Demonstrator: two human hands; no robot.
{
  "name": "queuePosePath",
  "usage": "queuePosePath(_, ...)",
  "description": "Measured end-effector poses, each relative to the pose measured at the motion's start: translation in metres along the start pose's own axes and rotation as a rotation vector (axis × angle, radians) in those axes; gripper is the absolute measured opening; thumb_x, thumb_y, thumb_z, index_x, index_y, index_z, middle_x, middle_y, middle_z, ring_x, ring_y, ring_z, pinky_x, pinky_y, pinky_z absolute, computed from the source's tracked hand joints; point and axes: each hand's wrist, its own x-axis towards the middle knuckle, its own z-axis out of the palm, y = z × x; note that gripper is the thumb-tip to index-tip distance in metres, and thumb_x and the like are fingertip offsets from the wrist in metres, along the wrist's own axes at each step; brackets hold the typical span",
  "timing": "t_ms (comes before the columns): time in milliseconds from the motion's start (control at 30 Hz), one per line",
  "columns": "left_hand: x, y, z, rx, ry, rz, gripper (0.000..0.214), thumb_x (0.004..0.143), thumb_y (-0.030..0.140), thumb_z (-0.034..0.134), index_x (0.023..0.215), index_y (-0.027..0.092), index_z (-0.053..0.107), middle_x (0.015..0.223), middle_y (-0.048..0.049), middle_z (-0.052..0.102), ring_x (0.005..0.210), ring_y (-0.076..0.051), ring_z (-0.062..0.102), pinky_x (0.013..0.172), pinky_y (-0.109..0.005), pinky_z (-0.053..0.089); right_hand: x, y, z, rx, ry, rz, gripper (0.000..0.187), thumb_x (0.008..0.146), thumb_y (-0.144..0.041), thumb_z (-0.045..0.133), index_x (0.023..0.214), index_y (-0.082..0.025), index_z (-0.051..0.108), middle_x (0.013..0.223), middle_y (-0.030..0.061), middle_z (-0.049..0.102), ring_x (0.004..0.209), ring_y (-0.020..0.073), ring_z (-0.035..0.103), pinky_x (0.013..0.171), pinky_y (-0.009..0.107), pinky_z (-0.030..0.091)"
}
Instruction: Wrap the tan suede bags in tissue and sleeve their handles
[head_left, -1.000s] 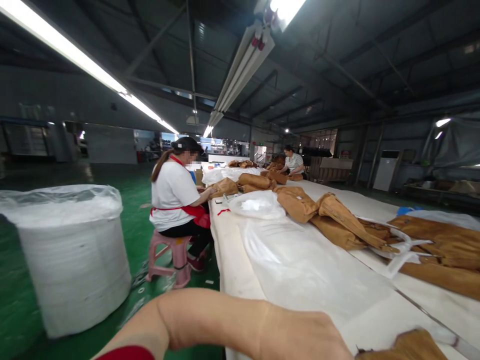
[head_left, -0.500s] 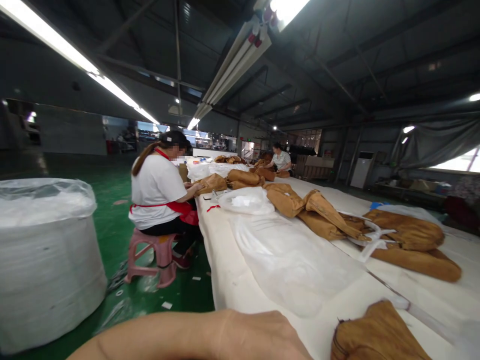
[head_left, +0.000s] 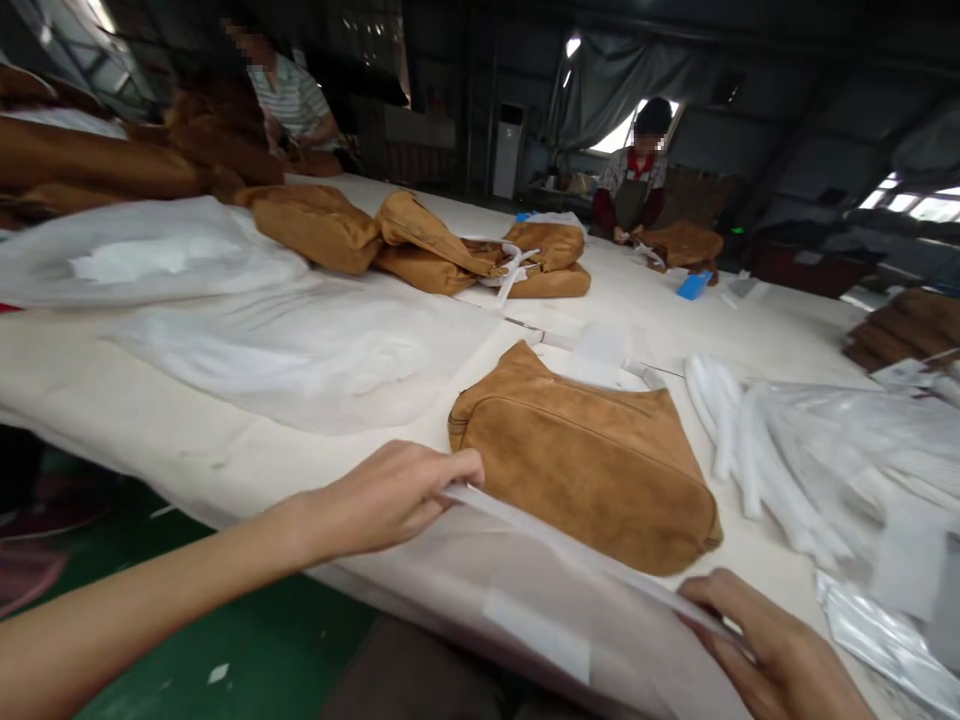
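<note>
Plastic bag (head_left: pixel 540 610), thin and see-through, is stretched between the two hands, its top edge pulled taut. Left hand (head_left: pixel 375 498) pinches one end of that edge, thumb and fingers closed on the film. Right hand (head_left: pixel 772 645) grips the other end, its fingers curled around the plastic. Just beyond the fingers, between the two hands, a folded tan garment (head_left: pixel 577 470) lies flat on the tabletop (head_left: pixel 187 440), close behind the stretched edge.

Right of the right hand's fingers sits a heap of white plastic bags (head_left: pixel 772 450), with silvery film (head_left: pixel 885 630) nearer the hand. Left of the left hand's fingers, wide translucent sheets (head_left: pixel 262 350) spread across the tabletop. Farther ahead, tan bundles (head_left: pixel 442 245) lie together with white straps over them. At the far end, a co-worker (head_left: pixel 634 180) has both hands on another tan bundle (head_left: pixel 679 245), beside a blue tag (head_left: pixel 694 285). A second co-worker (head_left: pixel 289 100) sits at upper left behind more tan stacks (head_left: pixel 97 170).
</note>
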Motion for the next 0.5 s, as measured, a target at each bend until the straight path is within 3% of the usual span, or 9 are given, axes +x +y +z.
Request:
queuePosePath(167,0.043,-0.030,-0.014,0.058,0.049,-0.071,0.019,0.086,0.016,0.042,0.089,0.023,0.059,0.091,0.0006,0.066,0.087,-0.019,0.063,0.074,-0.026,0.039,0.049,0.004,-0.002,-0.144,0.207,-0.051,0.029,0.100,-0.036,0.043,0.086,-0.025,0.066,0.091,0.0044,0.063,0.085,0.0194,0.062,0.074,0.030,0.049)
queuePosePath(300,0.060,-0.043,-0.012,0.179,0.124,-0.113,0.012,0.089,0.023,0.045,0.085,0.022,0.056,0.093,-0.0025,0.060,0.087,-0.021,0.061,0.073,-0.029,0.041,0.072,0.006,0.000,-0.292,0.416,-0.102,0.027,0.097,-0.033,0.050,0.079,-0.022,0.066,0.125,0.0096,0.056,0.117,0.0294,0.051,0.094,0.046,0.042)
queuePosePath(400,0.064,-0.043,-0.010,0.293,0.205,-0.119,0.004,0.087,0.023,0.051,0.087,0.021,0.054,0.099,-0.0056,0.060,0.091,-0.024,0.060,0.073,-0.033,0.044,0.078,0.011,0.003,-0.180,0.386,-0.108,0.028,0.098,-0.032,0.049,0.077,-0.022,0.064,0.129,0.0094,0.053,0.124,0.0282,0.048,0.101,0.045,0.041)
queuePosePath(500,0.068,-0.034,-0.007,0.390,0.292,-0.053,0.026,0.083,0.016,0.053,0.109,0.018,0.054,0.117,-0.0113,0.060,0.110,-0.029,0.057,0.089,-0.041,0.046,0.079,0.015,0.006,-0.071,0.345,-0.049,0.026,0.099,-0.034,0.049,0.079,-0.022,0.062,0.122,0.0086,0.057,0.119,0.0263,0.053,0.098,0.042,0.044)
